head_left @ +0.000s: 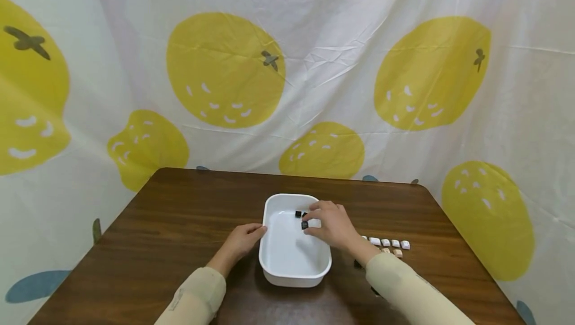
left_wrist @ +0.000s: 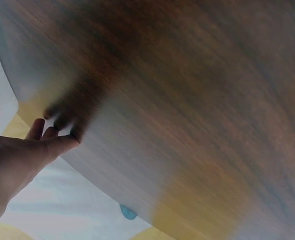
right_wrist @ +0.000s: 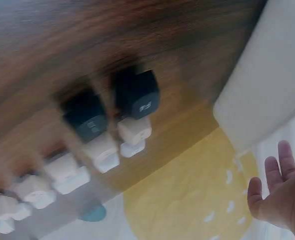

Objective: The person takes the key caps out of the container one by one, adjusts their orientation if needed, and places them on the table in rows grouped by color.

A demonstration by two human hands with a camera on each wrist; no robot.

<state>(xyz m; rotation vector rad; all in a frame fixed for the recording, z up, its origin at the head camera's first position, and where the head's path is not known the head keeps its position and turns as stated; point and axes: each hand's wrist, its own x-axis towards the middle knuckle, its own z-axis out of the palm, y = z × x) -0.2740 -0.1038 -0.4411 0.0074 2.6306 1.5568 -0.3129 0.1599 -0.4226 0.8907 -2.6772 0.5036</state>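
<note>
A white rectangular basin [head_left: 294, 281] stands on the table. My left hand [head_left: 242, 240] is at its left side, fingertips touching near the rim; in the left wrist view several fingers of that hand [left_wrist: 22, 157] rest against the tabletop. Over the inside of the basin, my right hand [head_left: 331, 222] pinches a black keycap [head_left: 305, 225] between thumb and fingers. Two more black keycaps lie on the basin floor, one [head_left: 298, 214] plainly visible, the other partly behind my right fingers. In the right wrist view the right hand [right_wrist: 280, 200] shows at the right edge.
Right of the basin lie rows of keycaps: white ones [head_left: 385, 242], beige ones [head_left: 397, 253] and black ones [right_wrist: 136, 92], partly hidden by my right forearm in the head view. The brown wooden table [head_left: 202, 195] ends at a lemon-patterned curtain [head_left: 314, 80].
</note>
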